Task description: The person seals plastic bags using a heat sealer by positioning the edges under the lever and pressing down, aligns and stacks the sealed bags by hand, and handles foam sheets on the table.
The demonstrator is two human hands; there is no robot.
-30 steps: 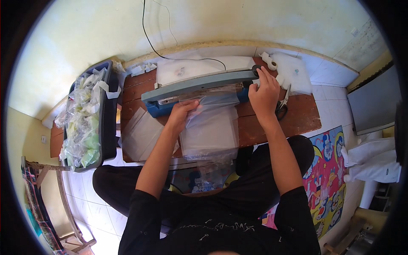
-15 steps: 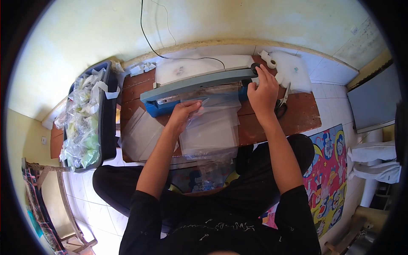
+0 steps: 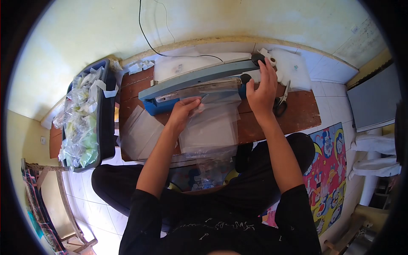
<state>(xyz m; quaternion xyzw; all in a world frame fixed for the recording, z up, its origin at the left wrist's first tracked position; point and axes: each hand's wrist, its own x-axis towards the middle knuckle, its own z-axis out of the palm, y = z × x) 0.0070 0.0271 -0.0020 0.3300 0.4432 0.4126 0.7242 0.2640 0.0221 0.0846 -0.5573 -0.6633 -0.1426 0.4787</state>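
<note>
Head view: left fingers (image 3: 192,102) pinch clear plastic (image 3: 214,123); right fingers (image 3: 264,75) spread at the upper black knob (image 3: 256,58).

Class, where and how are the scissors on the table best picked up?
Probably take the scissors by their black handles, coming from the near right: these lie nearer, the blades point away, and the right hand is just left.

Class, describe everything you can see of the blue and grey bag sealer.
The bag sealer stands on the brown wooden table, running left to right. Its blue base carries a worn, metallic-looking strip; its long grey arm, ending in a black knob at the right, is raised there above the base. A clear plastic bag lies over part of the strip. The right hand is at the knob; contact is unclear.
</note>
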